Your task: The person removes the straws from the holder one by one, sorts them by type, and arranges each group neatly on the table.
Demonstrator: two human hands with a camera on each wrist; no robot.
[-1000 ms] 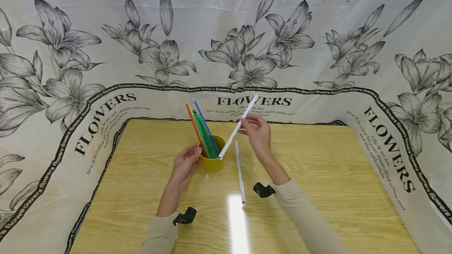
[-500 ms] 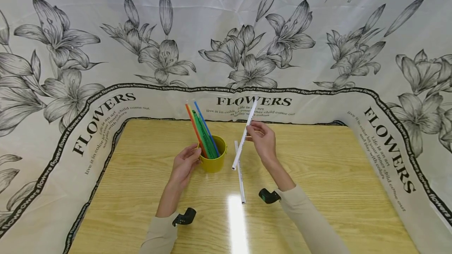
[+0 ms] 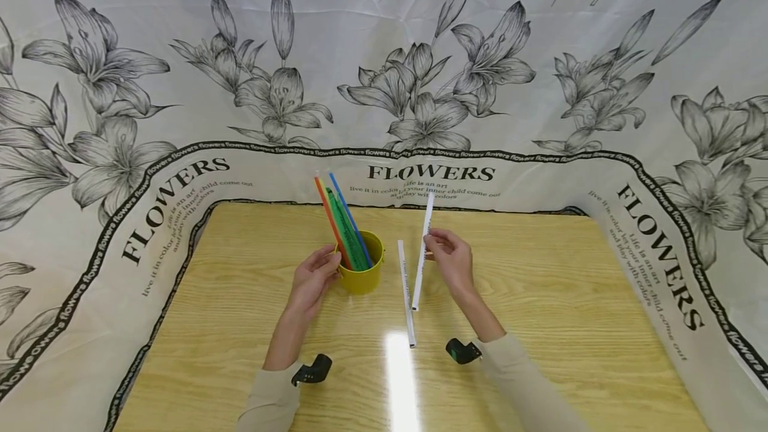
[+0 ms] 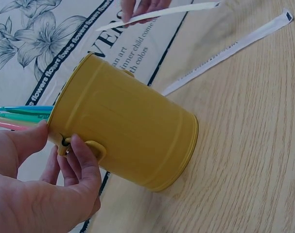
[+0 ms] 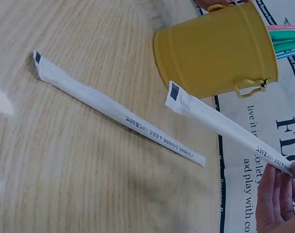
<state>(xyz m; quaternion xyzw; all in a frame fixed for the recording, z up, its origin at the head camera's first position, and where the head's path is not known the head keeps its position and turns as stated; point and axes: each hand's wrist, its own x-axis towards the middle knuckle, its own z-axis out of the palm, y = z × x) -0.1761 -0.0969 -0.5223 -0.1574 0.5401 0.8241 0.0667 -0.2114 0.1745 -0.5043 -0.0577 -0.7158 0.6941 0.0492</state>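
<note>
My left hand point(image 3: 315, 279) pinches the rim and side ear of a small yellow bucket point(image 3: 360, 282), which stands upright on the table. Orange, yellow-green, green and blue straws point(image 3: 348, 225) lean to the left inside it. To the right of the bucket, my right hand point(image 3: 453, 259) pinches one white paper-wrapped straw point(image 3: 423, 269) near its middle. A second paper-wrapped straw point(image 3: 405, 292) lies on the wood between the bucket and that hand. The right wrist view shows dark print on the held wrapper point(image 5: 225, 128) and on the lying wrapper point(image 5: 98, 102).
The wooden table point(image 3: 540, 299) ends at a white cloth point(image 3: 300, 179) with black flower drawings and lettering, which rises behind and at both sides. A bright light reflection point(image 3: 401, 379) lies on the table's front part.
My right hand has moved away from the bucket, right and toward me, carrying the wrapped straw lower and beside the lying one. The left hand and bucket stay in place.
</note>
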